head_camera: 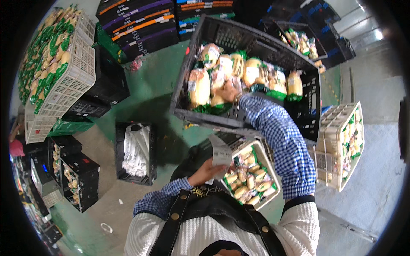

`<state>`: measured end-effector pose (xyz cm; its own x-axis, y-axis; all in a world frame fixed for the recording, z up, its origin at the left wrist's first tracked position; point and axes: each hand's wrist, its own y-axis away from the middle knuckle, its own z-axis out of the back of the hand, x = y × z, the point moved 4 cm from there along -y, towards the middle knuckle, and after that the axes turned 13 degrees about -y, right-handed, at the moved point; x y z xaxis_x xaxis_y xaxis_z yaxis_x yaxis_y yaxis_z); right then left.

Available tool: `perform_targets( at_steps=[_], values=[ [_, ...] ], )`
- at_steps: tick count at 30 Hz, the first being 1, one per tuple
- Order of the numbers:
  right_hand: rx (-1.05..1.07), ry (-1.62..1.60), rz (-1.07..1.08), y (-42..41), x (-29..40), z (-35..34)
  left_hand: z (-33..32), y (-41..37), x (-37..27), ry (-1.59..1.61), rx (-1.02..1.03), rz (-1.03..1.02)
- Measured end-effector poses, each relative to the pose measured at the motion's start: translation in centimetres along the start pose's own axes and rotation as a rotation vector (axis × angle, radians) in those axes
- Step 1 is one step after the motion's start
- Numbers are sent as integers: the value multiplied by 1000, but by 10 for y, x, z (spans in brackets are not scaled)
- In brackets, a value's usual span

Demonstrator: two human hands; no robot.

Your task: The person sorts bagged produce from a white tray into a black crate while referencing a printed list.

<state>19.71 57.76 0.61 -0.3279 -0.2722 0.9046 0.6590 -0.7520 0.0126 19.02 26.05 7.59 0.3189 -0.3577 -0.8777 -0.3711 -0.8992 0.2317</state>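
Note:
My left hand [207,172] grips a folded strip of white printed labels [221,156] in front of my apron. My right hand [229,92] reaches into a large black plastic crate [214,119], its fingers among film-wrapped pale-yellow vegetables. They look like napa cabbages, with green at the wrappers' ends. Whether the fingers close on a pack cannot be told. One upright pack [199,87] stands left of that hand; another pack [294,84] sits apart near the crate's right wall. Several packs bear white labels.
Below the black crate, a white crate [272,179] holds more wrapped vegetables. A small black crate [153,166] on the floor contains crumpled white paper strips [136,150]. Heaped white crates [69,76] rise at left; another white crate [330,144] stands right. Black crates [141,28] are stacked behind.

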Motion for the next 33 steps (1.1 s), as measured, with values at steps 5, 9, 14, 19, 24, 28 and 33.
perform_targets(
  at_steps=[5, 9, 14, 19, 24, 28, 33],
  values=[
    [-93, 386, -147, 18, 96, 41, 7, -6, 11, 22, -72, -1],
    [250, -12, 320, 164, 198, 71, -14, -15, -17, -8, 11, -24],
    [155, 192, 245, 294, 131, 33, -29, -24, 27, -278, 108, 84],
    [-208, 97, 152, 378, 79, 30, -66, -46, 55, -605, 302, 143],
    [-503, -319, -49, 462, 8, 23, -122, -70, 105, -696, 471, 306],
    [-979, -592, -344, 557, -64, 7, -166, -85, 194, -600, 738, 432],
    [-2097, -1160, -622, 718, -162, -91, -191, -114, 324, -252, 454, 751]
  ],
)
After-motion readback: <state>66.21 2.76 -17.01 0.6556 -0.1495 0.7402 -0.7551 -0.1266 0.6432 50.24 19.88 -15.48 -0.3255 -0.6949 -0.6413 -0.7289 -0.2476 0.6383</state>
